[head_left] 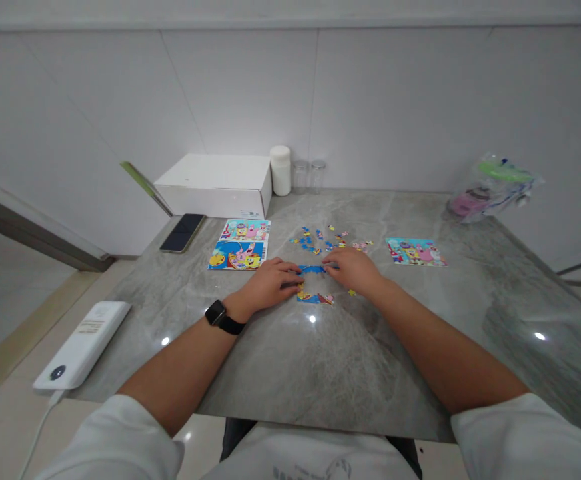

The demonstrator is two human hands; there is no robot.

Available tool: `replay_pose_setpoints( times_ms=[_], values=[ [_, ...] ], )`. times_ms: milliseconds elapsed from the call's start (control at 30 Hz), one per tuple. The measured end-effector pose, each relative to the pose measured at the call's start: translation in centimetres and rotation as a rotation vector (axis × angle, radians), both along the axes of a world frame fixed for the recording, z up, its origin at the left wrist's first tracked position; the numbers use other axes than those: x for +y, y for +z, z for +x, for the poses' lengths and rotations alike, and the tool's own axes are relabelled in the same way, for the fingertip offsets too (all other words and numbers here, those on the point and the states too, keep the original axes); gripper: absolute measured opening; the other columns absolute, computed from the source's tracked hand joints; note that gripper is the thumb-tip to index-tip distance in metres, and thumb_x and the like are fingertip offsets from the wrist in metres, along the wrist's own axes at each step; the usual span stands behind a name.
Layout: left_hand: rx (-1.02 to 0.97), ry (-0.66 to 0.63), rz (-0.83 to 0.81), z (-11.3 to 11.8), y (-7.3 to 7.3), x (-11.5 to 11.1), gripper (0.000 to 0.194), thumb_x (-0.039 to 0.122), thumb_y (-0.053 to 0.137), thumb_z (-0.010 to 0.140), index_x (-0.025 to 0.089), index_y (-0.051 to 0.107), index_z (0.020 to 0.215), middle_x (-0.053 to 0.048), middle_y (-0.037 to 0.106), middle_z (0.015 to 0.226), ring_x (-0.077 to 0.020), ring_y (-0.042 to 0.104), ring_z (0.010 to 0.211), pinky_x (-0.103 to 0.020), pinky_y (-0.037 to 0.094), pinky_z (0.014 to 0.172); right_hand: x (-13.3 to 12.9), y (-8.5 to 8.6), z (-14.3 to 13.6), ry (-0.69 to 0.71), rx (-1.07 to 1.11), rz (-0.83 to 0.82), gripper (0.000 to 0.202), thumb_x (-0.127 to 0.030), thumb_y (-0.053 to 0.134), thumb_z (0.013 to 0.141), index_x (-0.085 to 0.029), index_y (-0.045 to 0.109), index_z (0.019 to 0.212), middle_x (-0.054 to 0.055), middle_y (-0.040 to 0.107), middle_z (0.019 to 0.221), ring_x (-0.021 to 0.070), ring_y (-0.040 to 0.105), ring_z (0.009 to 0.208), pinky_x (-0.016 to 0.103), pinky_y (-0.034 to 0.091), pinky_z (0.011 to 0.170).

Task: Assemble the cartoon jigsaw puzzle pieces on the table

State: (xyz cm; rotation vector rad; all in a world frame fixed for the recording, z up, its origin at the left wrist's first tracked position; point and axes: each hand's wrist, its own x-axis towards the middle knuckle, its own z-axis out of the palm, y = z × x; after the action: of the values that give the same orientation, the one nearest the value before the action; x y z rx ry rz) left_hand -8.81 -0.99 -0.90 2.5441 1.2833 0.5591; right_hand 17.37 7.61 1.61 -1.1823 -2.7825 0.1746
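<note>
Both hands rest at a partly joined puzzle frame [315, 299] of blue and yellow pieces on the grey marbled table [290, 373]. My left hand [271, 283] touches the frame's left side, fingers apart, with a black watch on its wrist. At the upper right corner of the frame is my right hand [353, 268], its fingers bent together over a piece too small to make out. Loose puzzle pieces [317, 240] lie scattered just beyond the hands. One yellow piece [351, 293] sits below my right hand.
Picture cards [240, 255] lie left, another card [415, 252] right. Farther back stand a white box [215, 193], a white bottle [281, 171] and two clear glasses [300, 177]. A phone [183, 233], a white power bank [83, 345] and a plastic bag [490, 190] are near the edges.
</note>
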Motion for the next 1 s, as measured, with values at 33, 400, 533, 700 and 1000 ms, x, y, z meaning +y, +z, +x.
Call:
replay_pose_setpoints(
  times_ms=[33, 400, 533, 700, 1000],
  values=[
    [0.005, 0.002, -0.001, 0.0, 0.0, 0.0, 0.024, 0.037, 0.066, 0.099, 0.030, 0.080, 0.117, -0.005, 0.074, 0.129, -0.0243, 0.065, 0.115, -0.042, 0.047, 0.102, 0.0, 0.0, 0.0, 0.009, -0.019, -0.002, 0.023, -0.028, 0.066, 0.098, -0.024, 0.081, 0.114, 0.009, 0.079, 0.118, 0.0261, 0.070, 0.114, 0.036, 0.050, 0.102],
    [0.001, 0.003, 0.010, 0.1, -0.2, 0.1, 0.023, 0.037, 0.066, 0.099, 0.029, 0.080, 0.116, -0.005, 0.073, 0.132, -0.0238, 0.066, 0.116, -0.043, 0.048, 0.104, -0.3, -0.8, -0.2, 0.017, -0.049, -0.025, 0.023, -0.031, 0.071, 0.095, -0.023, 0.081, 0.114, 0.011, 0.077, 0.113, 0.0269, 0.069, 0.111, 0.035, 0.049, 0.097],
    [-0.021, 0.011, 0.028, 0.2, -0.1, -0.1, 0.023, 0.036, 0.067, 0.098, 0.028, 0.079, 0.116, -0.008, 0.071, 0.136, -0.0253, 0.065, 0.120, -0.045, 0.048, 0.106, -0.2, -0.4, -0.1, 0.018, -0.047, -0.037, 0.023, -0.030, 0.071, 0.095, -0.023, 0.080, 0.115, 0.011, 0.077, 0.113, 0.0266, 0.069, 0.113, 0.035, 0.049, 0.098],
    [-0.045, 0.018, 0.003, 0.4, 0.2, -0.2, 0.021, 0.035, 0.067, 0.098, 0.027, 0.077, 0.115, -0.007, 0.072, 0.133, -0.0245, 0.066, 0.119, -0.044, 0.049, 0.106, 0.5, 1.0, 1.5, -0.019, -0.071, -0.047, 0.028, -0.027, 0.073, 0.093, -0.023, 0.077, 0.120, 0.011, 0.075, 0.124, 0.0276, 0.068, 0.118, 0.036, 0.050, 0.101],
    [-0.024, 0.069, 0.030, 0.2, 0.5, -0.6, 0.039, 0.048, 0.073, 0.093, 0.024, 0.071, 0.124, -0.011, 0.065, 0.143, -0.0290, 0.062, 0.125, -0.047, 0.048, 0.110, -0.2, 2.2, 4.1, -0.086, -0.289, -0.152, 0.055, -0.032, 0.093, 0.070, -0.019, 0.075, 0.120, 0.018, 0.073, 0.127, 0.0354, 0.071, 0.113, 0.037, 0.055, 0.088]
  ],
)
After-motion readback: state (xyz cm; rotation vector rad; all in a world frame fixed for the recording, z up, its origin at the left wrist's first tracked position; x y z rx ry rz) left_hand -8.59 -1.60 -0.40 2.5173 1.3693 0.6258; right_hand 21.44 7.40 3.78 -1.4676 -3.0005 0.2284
